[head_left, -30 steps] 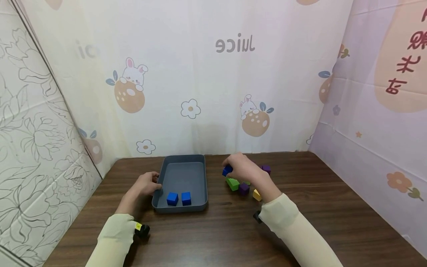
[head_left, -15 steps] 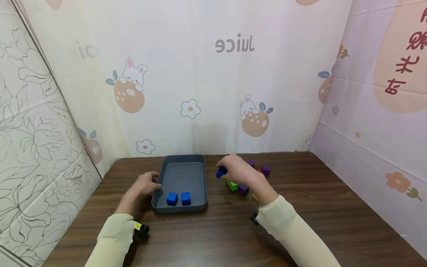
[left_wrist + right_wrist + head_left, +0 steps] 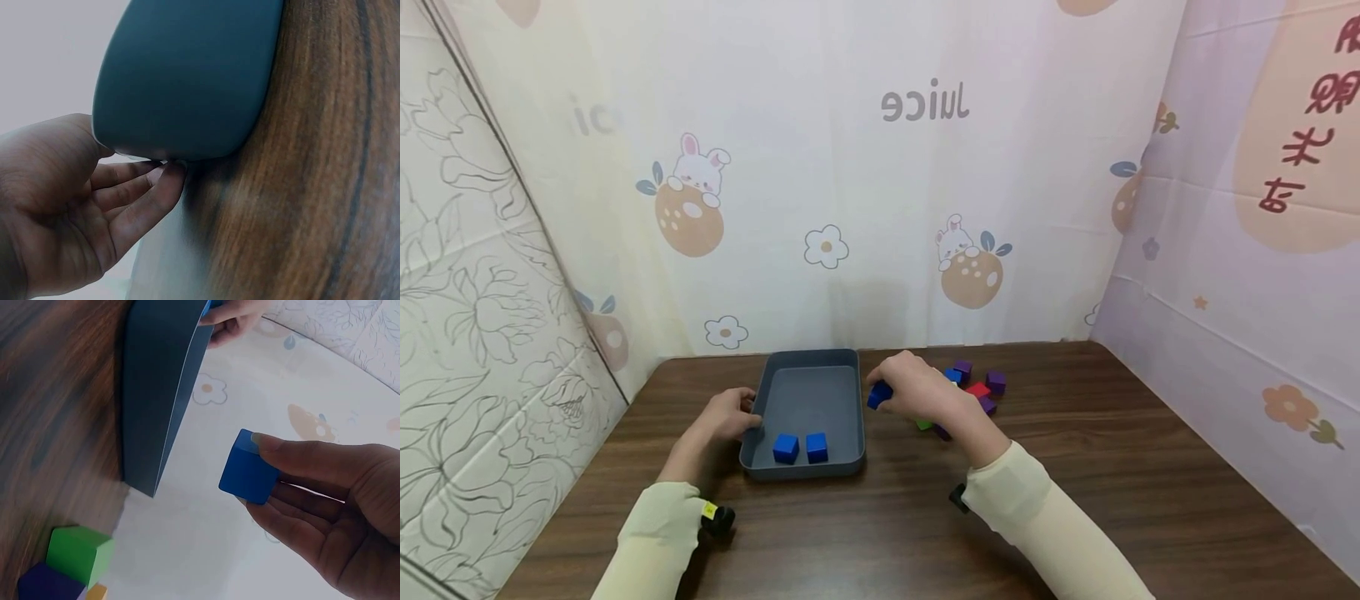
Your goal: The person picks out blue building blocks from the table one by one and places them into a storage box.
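My right hand (image 3: 917, 387) pinches a blue cube (image 3: 249, 470) between thumb and fingertips. In the head view this cube is raised just right of the grey tray (image 3: 808, 471). The left hand (image 3: 727, 414) grips the tray's left side, with its thumb at the rim. In the left wrist view, the fingers (image 3: 147, 209) meet the tray's outer edge and the thumb's tip is hidden behind the wall. Inside the tray, near its front, sit two blue cubes: a left one (image 3: 786, 448) and a right one (image 3: 817, 447).
Right of the tray, loose cubes lie on the wooden table (image 3: 880, 533): a blue cube (image 3: 952, 376), a red cube (image 3: 978, 390), several purple cubes (image 3: 996, 382) and a green cube (image 3: 78, 553), partly behind the right hand. A patterned curtain (image 3: 850, 167) hangs behind.
My right hand has moved left with the blue cube, away from the loose cubes and towards the tray. More of those cubes show now. The left hand has stayed at the tray.
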The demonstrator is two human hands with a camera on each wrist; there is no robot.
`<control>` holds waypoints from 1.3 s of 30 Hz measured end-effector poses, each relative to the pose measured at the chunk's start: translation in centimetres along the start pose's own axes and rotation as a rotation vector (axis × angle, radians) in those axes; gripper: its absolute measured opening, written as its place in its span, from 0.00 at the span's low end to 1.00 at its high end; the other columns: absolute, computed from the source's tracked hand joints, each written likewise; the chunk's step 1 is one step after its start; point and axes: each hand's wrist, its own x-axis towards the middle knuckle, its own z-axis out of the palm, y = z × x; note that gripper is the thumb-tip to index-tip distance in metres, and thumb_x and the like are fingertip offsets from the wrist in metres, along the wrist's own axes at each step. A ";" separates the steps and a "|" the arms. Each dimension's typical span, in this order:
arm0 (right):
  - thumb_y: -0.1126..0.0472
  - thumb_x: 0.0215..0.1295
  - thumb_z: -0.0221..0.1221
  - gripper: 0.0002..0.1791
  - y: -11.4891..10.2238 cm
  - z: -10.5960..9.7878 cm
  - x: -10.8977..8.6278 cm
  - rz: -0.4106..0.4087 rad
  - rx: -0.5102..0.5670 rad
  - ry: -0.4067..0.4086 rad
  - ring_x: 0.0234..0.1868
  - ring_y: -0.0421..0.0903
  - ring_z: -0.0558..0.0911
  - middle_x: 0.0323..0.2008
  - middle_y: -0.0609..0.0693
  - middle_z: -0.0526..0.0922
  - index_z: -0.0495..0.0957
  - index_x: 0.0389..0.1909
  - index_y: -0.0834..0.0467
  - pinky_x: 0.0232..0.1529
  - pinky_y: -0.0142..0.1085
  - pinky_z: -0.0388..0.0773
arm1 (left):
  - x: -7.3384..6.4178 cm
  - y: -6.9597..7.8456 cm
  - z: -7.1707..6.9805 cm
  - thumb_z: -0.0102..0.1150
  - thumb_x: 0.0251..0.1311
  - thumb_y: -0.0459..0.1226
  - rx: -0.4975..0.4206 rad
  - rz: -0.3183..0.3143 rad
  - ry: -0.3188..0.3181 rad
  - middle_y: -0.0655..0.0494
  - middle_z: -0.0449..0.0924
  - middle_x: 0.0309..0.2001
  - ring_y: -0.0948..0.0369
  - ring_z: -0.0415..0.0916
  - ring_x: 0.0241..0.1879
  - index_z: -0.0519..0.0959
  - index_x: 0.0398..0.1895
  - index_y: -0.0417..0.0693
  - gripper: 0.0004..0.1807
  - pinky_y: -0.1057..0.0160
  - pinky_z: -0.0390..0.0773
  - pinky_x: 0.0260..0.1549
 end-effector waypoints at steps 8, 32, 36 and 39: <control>0.64 0.63 0.75 0.19 -1.1 0.7 0.7 -0.066 -0.006 -0.022 0.48 0.47 0.87 0.50 0.54 0.89 0.88 0.54 0.61 0.52 0.42 0.88 | 0.2 -0.1 0.1 0.63 0.67 0.29 0.006 0.006 0.000 0.30 0.79 0.56 0.46 0.83 0.46 0.69 0.68 0.24 0.29 0.50 0.90 0.39; 0.65 0.64 0.74 0.21 -4.1 3.4 2.7 -0.082 -0.005 -0.153 0.47 0.42 0.85 0.53 0.51 0.89 0.87 0.58 0.56 0.50 0.35 0.87 | 0.3 -0.2 0.2 0.64 0.66 0.29 0.007 0.006 0.000 0.30 0.79 0.56 0.47 0.84 0.45 0.69 0.68 0.24 0.30 0.51 0.90 0.37; 0.66 0.64 0.74 0.22 -4.0 4.0 3.0 -0.085 -0.009 -0.190 0.47 0.42 0.85 0.53 0.50 0.89 0.87 0.59 0.58 0.51 0.35 0.87 | 0.3 -0.3 0.2 0.64 0.67 0.29 0.002 0.004 0.001 0.29 0.79 0.57 0.47 0.83 0.45 0.69 0.68 0.24 0.30 0.51 0.90 0.38; 0.66 0.64 0.74 0.22 -4.0 4.5 3.2 -0.076 -0.012 -0.211 0.48 0.41 0.84 0.54 0.50 0.88 0.86 0.59 0.57 0.52 0.36 0.87 | 0.3 -0.3 0.2 0.64 0.67 0.29 0.000 0.004 0.003 0.29 0.78 0.57 0.46 0.83 0.45 0.69 0.68 0.24 0.29 0.51 0.90 0.38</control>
